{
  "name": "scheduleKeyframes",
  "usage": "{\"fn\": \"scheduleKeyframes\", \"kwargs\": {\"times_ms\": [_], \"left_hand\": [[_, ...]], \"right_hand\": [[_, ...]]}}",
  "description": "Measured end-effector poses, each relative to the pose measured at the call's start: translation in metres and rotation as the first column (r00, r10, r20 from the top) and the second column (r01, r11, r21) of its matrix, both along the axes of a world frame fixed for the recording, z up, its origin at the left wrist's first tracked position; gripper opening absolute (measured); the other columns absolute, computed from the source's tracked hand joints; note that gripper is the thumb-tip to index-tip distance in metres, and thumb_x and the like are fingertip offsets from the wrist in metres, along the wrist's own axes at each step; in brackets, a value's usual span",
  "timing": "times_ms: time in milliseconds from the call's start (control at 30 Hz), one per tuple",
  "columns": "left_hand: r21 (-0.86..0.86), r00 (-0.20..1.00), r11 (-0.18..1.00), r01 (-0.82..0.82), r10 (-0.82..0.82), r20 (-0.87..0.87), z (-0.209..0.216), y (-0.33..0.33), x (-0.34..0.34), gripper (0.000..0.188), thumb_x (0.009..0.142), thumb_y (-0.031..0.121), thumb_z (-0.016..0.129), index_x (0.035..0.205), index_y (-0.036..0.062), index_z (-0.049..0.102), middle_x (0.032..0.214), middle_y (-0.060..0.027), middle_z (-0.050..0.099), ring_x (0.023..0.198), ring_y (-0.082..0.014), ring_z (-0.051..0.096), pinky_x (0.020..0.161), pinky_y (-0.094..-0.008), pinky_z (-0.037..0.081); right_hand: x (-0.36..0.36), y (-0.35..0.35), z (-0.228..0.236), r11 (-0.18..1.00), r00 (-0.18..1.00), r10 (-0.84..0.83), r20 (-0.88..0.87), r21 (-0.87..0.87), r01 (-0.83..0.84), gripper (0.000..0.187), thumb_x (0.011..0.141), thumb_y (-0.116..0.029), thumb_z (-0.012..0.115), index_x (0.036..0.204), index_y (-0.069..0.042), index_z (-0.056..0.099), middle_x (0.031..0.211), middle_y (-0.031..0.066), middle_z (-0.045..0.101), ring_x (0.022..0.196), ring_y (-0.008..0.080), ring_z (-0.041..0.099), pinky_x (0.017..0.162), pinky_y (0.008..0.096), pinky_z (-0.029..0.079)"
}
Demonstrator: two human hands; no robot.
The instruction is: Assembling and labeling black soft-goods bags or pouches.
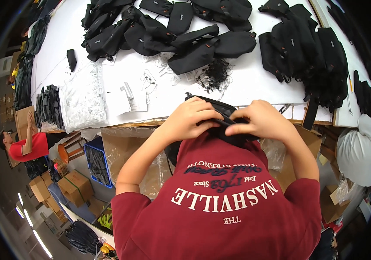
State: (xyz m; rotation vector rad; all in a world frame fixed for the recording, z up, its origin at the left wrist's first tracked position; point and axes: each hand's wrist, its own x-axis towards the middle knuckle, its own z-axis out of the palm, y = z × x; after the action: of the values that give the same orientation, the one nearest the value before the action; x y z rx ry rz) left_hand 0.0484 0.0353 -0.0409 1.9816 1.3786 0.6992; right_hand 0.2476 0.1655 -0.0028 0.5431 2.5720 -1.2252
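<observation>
Close against my body, at the front edge of the white table, I hold a black fabric pouch. My left hand is closed on its left side, with the fingers curled over the top rim. On its right side my right hand grips the same rim between thumb and fingers. The lower part of the pouch is hidden by my hands and red shirt. Just beyond it on the table lies a tangle of thin black cords.
Black pouches are heaped at the far middle and far right. A clear plastic bag of white pieces lies left, beside stacked black strips. Cardboard boxes stand on the floor at left, where another person in red works.
</observation>
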Motion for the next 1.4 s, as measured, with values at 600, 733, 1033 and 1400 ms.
{"fn": "scheduleKeyframes", "kwargs": {"times_ms": [600, 733, 1033, 1400], "left_hand": [[0.304, 0.258, 0.318, -0.898, 0.941, -0.221, -0.217, 0.047, -0.152, 0.027, 0.079, 0.025, 0.068, 0.089, 0.0001, 0.061, 0.085, -0.0118, 0.061, 0.081, -0.0282, 0.051, 0.078, -0.0384, 0.042], [-0.011, 0.293, 0.294, -0.956, 0.948, -0.121, -0.205, 0.046, -0.161, 0.024, 0.081, 0.022, 0.065, 0.087, -0.0013, 0.064, 0.086, -0.0127, 0.062, 0.081, -0.0292, 0.053, 0.074, -0.0380, 0.042], [0.001, 0.400, 0.428, -0.904, 0.845, 0.354, -0.060, 0.042, -0.095, 0.013, 0.084, 0.010, 0.063, 0.092, 0.0010, 0.058, 0.079, -0.0052, 0.068, 0.073, -0.0150, 0.061, 0.072, -0.0285, 0.045], [-0.403, 0.341, 0.783, -0.474, 0.585, 0.736, -0.036, 0.004, -0.050, 0.051, 0.078, 0.031, 0.073, 0.118, 0.0052, 0.053, 0.115, -0.0077, 0.054, 0.107, -0.0186, 0.051, 0.094, -0.0326, 0.039]], "right_hand": [[-0.008, 0.008, -0.013, 0.976, 0.973, -0.215, -0.088, -0.056, 0.211, 0.023, 0.071, -0.025, 0.074, 0.070, -0.004, 0.066, 0.045, 0.0094, 0.048, 0.040, 0.0244, 0.045, 0.044, 0.0304, 0.034], [-0.002, 0.012, -0.018, 0.980, 0.979, -0.156, -0.131, 0.104, 0.170, 0.017, 0.071, -0.026, 0.072, 0.070, -0.009, 0.069, 0.047, 0.0092, 0.054, 0.045, 0.0269, 0.054, 0.049, 0.0321, 0.043], [-0.014, 0.013, -0.024, 0.899, 0.967, 0.050, -0.251, 0.432, 0.066, 0.013, 0.073, -0.024, 0.070, 0.073, -0.011, 0.067, 0.048, 0.0055, 0.053, 0.047, 0.0261, 0.052, 0.055, 0.0327, 0.041], [-0.022, -0.006, 0.003, 0.825, 0.856, 0.136, -0.498, 0.536, 0.180, 0.013, 0.073, -0.022, 0.071, 0.074, -0.011, 0.066, 0.048, 0.0001, 0.050, 0.043, 0.0186, 0.048, 0.048, 0.0298, 0.035]]}}
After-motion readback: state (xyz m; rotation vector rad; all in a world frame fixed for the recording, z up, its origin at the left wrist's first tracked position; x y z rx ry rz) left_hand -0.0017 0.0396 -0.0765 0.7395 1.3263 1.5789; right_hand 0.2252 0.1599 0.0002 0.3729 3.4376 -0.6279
